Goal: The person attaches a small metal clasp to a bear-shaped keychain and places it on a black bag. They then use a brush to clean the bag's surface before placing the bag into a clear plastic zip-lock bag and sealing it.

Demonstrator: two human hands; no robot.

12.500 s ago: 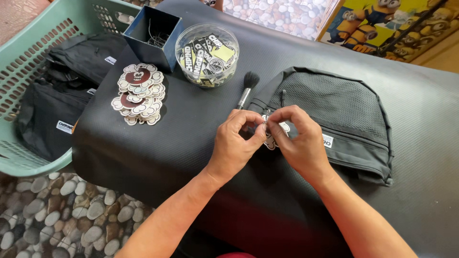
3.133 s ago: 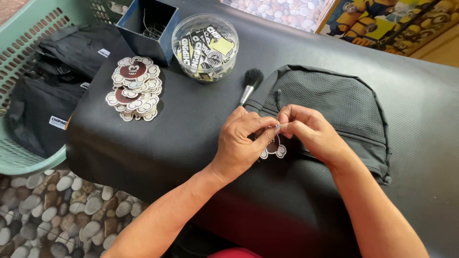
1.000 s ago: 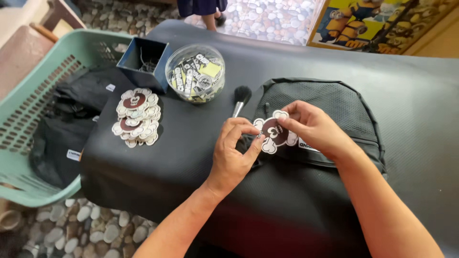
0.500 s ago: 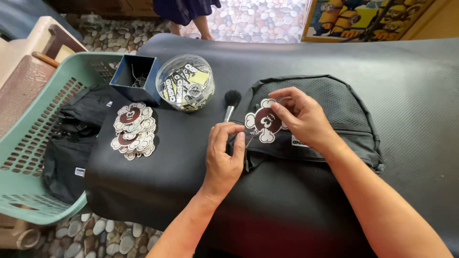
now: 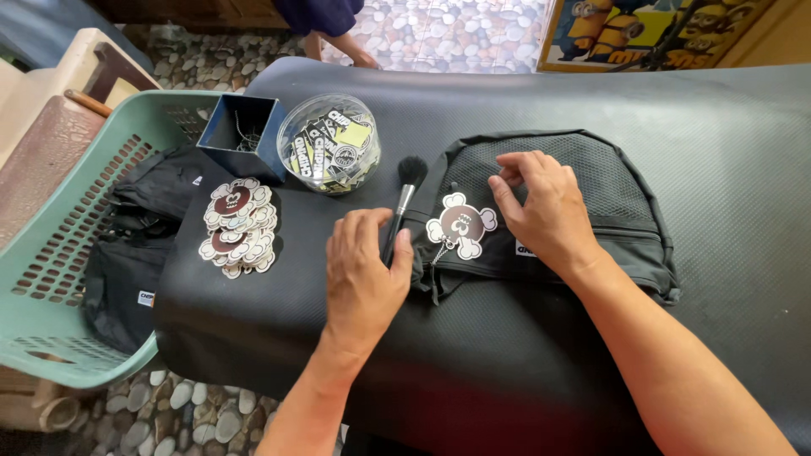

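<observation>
Dangling skull-shaped tag [image 5: 461,226] on black bag [image 5: 583,211]

Bag [image 5: 583,211]: black mesh-front pouch, flat on table, zipper side down-left | Tag [image 5: 461,226]: skull-and-bones shape, brown centre, cream edges, face up on bag | Brush [image 5: 403,203]: black, beside bag, bristles away

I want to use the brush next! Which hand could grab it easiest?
Probably the left hand. Its fingers already lie right at the brush, over the handle's lower end. The right hand rests farther off on the black bag, beyond the tag.
</observation>
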